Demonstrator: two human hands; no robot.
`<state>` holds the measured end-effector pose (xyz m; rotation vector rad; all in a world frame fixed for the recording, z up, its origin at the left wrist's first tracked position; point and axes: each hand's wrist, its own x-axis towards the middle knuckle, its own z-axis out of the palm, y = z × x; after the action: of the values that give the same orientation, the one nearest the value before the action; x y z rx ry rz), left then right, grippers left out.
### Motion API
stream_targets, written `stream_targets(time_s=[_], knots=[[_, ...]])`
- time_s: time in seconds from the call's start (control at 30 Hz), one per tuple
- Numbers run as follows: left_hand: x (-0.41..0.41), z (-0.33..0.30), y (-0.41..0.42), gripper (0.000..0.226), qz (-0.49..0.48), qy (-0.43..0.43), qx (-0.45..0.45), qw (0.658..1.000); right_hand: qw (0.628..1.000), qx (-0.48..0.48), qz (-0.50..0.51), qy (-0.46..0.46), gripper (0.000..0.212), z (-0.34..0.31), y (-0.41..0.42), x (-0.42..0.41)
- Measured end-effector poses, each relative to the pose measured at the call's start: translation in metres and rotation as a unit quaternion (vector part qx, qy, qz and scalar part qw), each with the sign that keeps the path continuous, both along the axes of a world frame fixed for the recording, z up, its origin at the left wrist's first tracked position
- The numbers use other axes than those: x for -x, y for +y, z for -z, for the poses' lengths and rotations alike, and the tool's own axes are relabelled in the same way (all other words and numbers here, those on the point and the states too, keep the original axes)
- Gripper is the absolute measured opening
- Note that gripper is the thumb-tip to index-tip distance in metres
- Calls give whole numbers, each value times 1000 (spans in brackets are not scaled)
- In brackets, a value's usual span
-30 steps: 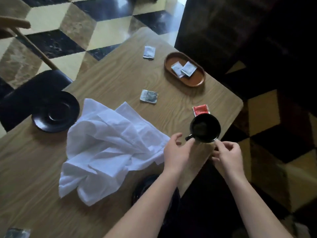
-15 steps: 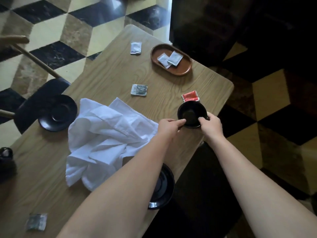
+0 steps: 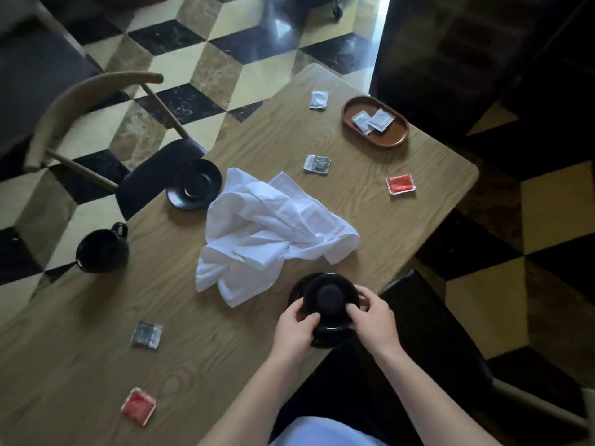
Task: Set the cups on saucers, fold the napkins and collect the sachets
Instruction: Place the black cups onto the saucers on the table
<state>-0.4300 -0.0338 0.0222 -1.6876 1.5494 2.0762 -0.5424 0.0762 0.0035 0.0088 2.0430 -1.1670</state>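
A black cup [image 3: 331, 300] sits on a black saucer [image 3: 301, 289] at the table's near right edge. My left hand [image 3: 296, 328] and my right hand [image 3: 373, 320] grip the cup from both sides. A crumpled white napkin [image 3: 273, 226] lies in the middle. A second black cup [image 3: 101, 249] stands at the left edge, apart from an empty black saucer [image 3: 194, 185]. Sachets lie loose: a white sachet [image 3: 318, 99], a grey sachet [image 3: 317, 163], a red sachet [image 3: 400, 184], another grey sachet [image 3: 146, 334] and another red sachet [image 3: 138, 407]. The brown oval tray [image 3: 394, 138] holds two white sachets [image 3: 372, 120].
The wooden table [image 3: 96, 349] runs diagonally; its right edge lies just beyond my hands. A wooden chair with a dark seat [image 3: 151, 169] stands at the left side, touching the table. A dark cabinet [image 3: 467, 59] stands behind the tray. The floor is checkered.
Both hands carried the cup from beside the red sachet back toward me and onto the near saucer. My view shifted, bringing the second cup and near sachets into sight.
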Motion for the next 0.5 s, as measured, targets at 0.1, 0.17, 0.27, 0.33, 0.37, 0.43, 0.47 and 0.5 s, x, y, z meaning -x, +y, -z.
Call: stream_targets(time_s=[0.1, 0.17, 0.27, 0.33, 0.37, 0.43, 0.47, 0.5], knots=[[-13, 3, 7, 30, -12, -13, 18, 1000, 1000, -15, -9, -17, 36, 8, 0, -15], [-16, 4, 9, 28, -25, -25, 21, 999, 999, -24, -12, -29, 36, 12, -2, -18], [-17, 4, 11, 26, -25, -39, 30, 998, 998, -36, -17, -40, 34, 16, -4, -18], [-17, 4, 11, 28, -17, -48, 42, 998, 998, -39, -26, -36, 31, 18, -4, -18], [-16, 5, 10, 29, -13, -53, 47, 997, 998, -39, -26, -37, 30, 18, -4, -17], [-16, 6, 9, 32, -4, -65, 51, 997, 998, -39, -26, -42, 29, 18, -4, -16], [-17, 7, 9, 32, 1, -69, 52, 996, 998, -41, -33, -42, 29, 18, -4, -16], [-17, 7, 8, 31, 2, -71, 55, 996, 997, -43, -43, -40, 28, 17, -4, -16]])
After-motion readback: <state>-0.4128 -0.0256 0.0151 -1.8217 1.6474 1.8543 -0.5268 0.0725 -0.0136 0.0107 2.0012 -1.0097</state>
